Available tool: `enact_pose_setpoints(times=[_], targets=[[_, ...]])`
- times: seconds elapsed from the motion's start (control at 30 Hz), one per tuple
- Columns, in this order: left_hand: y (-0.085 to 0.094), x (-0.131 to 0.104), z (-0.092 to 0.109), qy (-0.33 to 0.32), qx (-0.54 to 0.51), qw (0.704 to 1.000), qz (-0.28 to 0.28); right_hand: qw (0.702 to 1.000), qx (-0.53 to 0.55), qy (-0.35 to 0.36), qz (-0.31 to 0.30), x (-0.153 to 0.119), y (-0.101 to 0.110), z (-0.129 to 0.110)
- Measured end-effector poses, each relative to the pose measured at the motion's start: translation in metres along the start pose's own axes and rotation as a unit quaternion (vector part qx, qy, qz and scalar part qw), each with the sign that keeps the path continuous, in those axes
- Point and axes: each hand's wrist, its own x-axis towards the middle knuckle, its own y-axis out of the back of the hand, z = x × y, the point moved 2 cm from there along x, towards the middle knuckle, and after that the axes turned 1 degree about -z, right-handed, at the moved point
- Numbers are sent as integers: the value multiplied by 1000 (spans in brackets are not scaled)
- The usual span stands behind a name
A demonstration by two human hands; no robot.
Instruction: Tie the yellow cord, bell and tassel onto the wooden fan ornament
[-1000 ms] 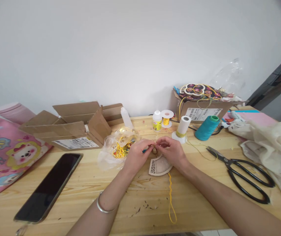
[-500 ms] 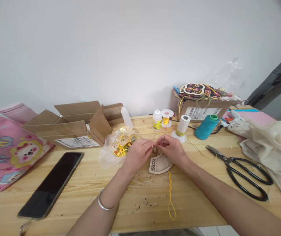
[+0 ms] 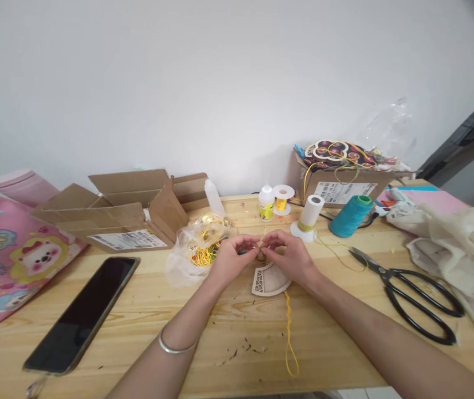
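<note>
My left hand and my right hand meet fingertip to fingertip above the narrow end of a fan-shaped wooden piece. Both hands are pinched closed. What lies between the fingertips is too small and too covered to make out; a thin cord or a small bead seems to be there. Cut-out lattice shows on the left end of the fan piece, which rests on the table, its right side partly under my right hand. From its lower edge a twisted yellow cord runs toward me and ends in a loop.
Left of my hands lies a plastic bag of yellow cords. Black-handled scissors and a teal thread cone are on the right. Behind stand a glue bottle and a white spool. A phone lies left.
The fingers of my left hand have shifted and now curl more, with the fingertips of both hands still together. The fan piece and yellow cord stay nearly in place; the view has shifted slightly.
</note>
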Motion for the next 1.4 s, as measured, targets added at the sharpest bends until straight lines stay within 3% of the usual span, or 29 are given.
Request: enact_pose_setpoints(times=[0.2, 0.87, 1.13, 1.27, 1.4], targets=[[2, 0, 6, 41, -48, 998, -10, 1000, -15, 6, 6, -1, 0, 1], [1, 1, 3, 51, -67, 996, -18, 999, -32, 22, 18, -2, 1, 1], [1, 0, 0, 56, -79, 995, -10, 998, -32, 41, 17, -6, 2, -9], [0, 0, 0, 56, -83, 995, -15, 991, -117, 67, 14, -7, 2, -13], [0, -1, 1, 50, -85, 995, -17, 965, -245, 97, 0, -7, 1, -16]])
